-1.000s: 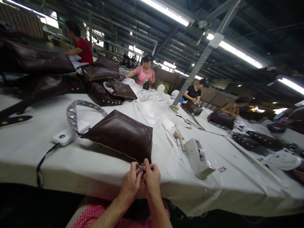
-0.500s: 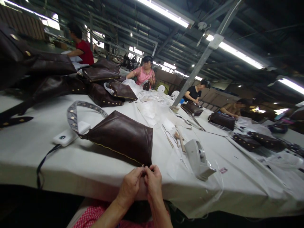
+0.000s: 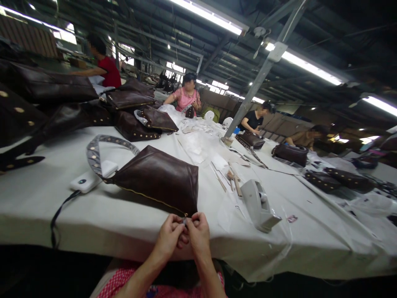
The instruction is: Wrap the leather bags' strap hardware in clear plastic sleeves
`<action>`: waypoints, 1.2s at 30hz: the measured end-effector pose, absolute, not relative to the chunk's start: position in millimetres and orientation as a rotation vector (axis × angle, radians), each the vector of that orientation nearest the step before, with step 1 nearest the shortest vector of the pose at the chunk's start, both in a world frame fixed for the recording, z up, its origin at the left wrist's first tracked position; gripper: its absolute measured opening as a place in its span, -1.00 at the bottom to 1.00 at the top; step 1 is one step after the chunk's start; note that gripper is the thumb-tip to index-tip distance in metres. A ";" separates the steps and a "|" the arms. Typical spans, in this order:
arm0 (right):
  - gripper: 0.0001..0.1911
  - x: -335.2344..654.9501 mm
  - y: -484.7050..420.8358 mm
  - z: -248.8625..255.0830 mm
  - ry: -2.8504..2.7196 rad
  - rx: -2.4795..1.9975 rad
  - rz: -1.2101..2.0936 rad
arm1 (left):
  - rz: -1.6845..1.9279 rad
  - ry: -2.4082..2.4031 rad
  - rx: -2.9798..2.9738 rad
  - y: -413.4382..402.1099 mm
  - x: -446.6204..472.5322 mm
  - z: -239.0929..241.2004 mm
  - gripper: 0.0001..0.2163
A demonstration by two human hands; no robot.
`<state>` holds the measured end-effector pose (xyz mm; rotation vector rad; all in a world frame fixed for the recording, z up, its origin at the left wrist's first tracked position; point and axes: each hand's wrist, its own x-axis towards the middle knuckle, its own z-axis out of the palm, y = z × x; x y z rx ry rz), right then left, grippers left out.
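Observation:
A dark brown leather bag [image 3: 158, 178] lies on the white table [image 3: 130, 223] in front of me, its studded strap [image 3: 96, 153] looping to the left. A gold zipper runs along its near edge to the corner by my hands. My left hand [image 3: 169, 236] and my right hand [image 3: 198, 234] are pressed together at that corner, fingers pinched on the small metal zipper pull [image 3: 185, 220].
A white power bank [image 3: 85, 181] with a black cable lies left of the bag. A grey tape dispenser [image 3: 259, 205], wooden sticks and paper scraps lie to the right. More brown bags are piled at the far left. Several other people work along the table's far side.
My hands have stayed at the bag's corner, shifting slightly on the zipper pull. The view has dropped a little.

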<state>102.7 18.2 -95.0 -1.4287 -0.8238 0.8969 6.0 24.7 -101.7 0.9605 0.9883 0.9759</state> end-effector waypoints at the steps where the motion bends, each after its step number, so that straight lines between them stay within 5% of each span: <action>1: -0.69 105.9 14.9 -93.1 -0.851 -1.433 0.900 | 0.956 0.994 0.953 24.9 5.4 -101.4 -0.66; 10: -0.80 174.7 -42.3 -85.5 -1.129 -1.799 0.585 | 0.678 1.076 1.418 14.7 -34.5 -89.6 -0.71; 18: -0.91 164.8 -76.9 -112.4 -1.443 -1.834 0.697 | 0.781 1.337 1.954 -11.3 -33.1 -57.9 -0.81; 22: -0.88 157.1 -96.5 -105.9 -1.485 -1.818 0.515 | 0.538 1.115 1.714 -25.8 -10.6 -59.3 -0.72; 29: -0.52 149.5 -138.5 -108.6 -1.458 -1.584 0.538 | 0.530 0.970 1.229 -38.6 19.9 -79.5 -0.83; 34: -0.82 150.2 -154.5 -113.3 -1.447 -1.464 0.681 | 0.592 0.934 1.043 -38.3 25.0 -88.8 -0.83; 36: -0.80 151.7 -157.4 -115.3 -1.277 -1.484 0.743 | 0.585 0.915 1.013 -38.4 24.9 -89.7 -0.82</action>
